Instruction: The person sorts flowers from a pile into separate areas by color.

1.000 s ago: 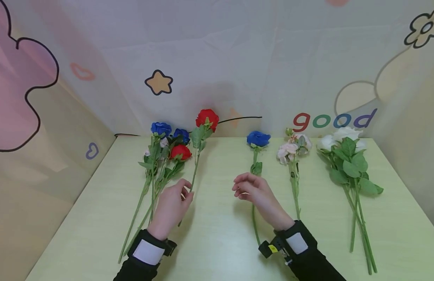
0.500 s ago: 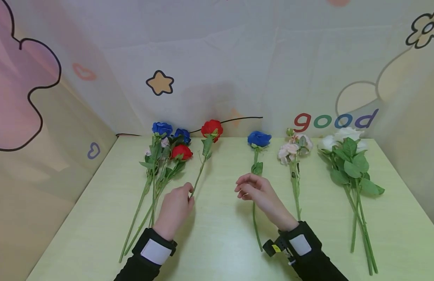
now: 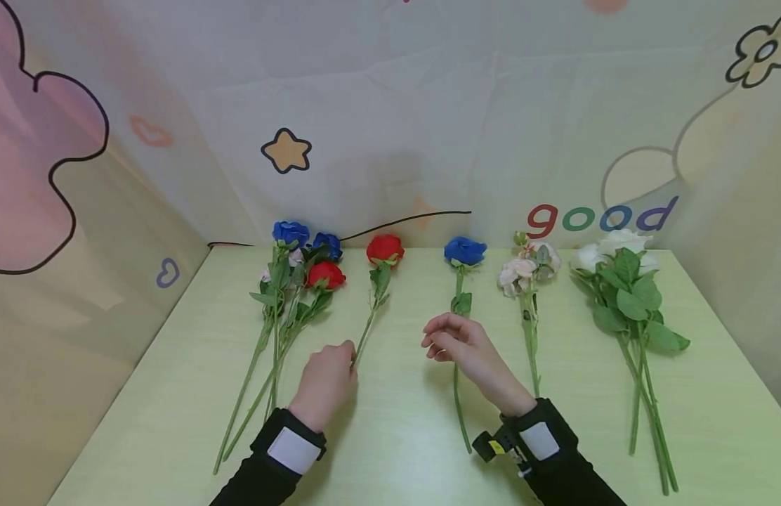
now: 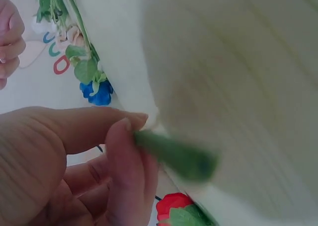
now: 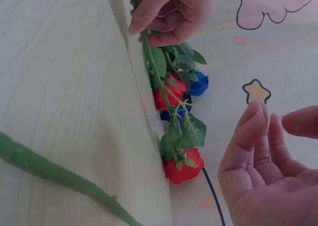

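My left hand (image 3: 326,385) pinches the stem of a red rose (image 3: 385,249) between thumb and fingers, low over the table. The cut end of its green stem (image 4: 176,156) pokes out past the fingertips in the left wrist view. The bloom points toward the back edge, right of a mixed bunch. My right hand (image 3: 465,351) hovers over the stem of a single blue rose (image 3: 464,250), fingers loosely curved and holding nothing. In the right wrist view its thumb and fingertips stand apart, and the blue rose's stem (image 5: 59,176) crosses the lower left.
On the left lies a bunch with blue roses (image 3: 291,232), another red rose (image 3: 326,274) and pale blooms. Pale pink flowers (image 3: 518,273) and white roses (image 3: 623,242) lie to the right on the light wooden table (image 3: 390,450). A printed cloth backdrop (image 3: 390,105) stands behind.
My left hand has moved down and slightly right, and the red rose has come down from a raised tilt to just over the table. My right hand stays nearly still.
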Demonstrator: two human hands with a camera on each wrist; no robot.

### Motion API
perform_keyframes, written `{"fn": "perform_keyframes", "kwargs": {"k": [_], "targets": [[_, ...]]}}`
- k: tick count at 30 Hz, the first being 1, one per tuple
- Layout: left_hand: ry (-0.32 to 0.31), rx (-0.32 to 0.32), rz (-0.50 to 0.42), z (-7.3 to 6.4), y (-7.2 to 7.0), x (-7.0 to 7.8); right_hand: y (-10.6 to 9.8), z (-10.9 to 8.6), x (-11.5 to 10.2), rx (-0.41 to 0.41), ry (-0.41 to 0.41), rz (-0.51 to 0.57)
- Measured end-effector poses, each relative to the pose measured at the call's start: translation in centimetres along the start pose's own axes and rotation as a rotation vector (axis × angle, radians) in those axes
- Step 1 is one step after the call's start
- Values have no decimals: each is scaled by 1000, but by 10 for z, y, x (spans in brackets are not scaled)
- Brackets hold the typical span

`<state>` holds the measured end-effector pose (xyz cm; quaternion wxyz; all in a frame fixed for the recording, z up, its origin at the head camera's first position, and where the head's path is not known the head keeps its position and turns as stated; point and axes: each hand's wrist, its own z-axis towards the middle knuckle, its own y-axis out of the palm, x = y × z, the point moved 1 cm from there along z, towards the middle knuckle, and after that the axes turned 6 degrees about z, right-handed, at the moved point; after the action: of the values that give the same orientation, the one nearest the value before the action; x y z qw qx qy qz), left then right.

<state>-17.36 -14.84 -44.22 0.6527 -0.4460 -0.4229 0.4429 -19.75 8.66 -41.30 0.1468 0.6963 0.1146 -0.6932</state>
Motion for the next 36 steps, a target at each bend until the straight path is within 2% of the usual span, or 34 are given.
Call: {"fn": "perform_keyframes", "kwargs": {"k": [8,15,20,28,31,36], "targets": [[-5,-88,-39,1,6,3,0,1,2,8,10,-20],[-73,-194,-122,3,2,3,-2,1,3,2,5,-33],[-86,-232,-141,6,-1,2,-3,2,3,5,11,-44],[-57,-262,-140,10,-2,0,-6,2,5,16,-7,-80],[-57,-283,-161,12,0,-1,-9,2,7,42,-46,-210],[-85,-320,-219,15,2,1,-17,1,11,89,-81,-560]]}}
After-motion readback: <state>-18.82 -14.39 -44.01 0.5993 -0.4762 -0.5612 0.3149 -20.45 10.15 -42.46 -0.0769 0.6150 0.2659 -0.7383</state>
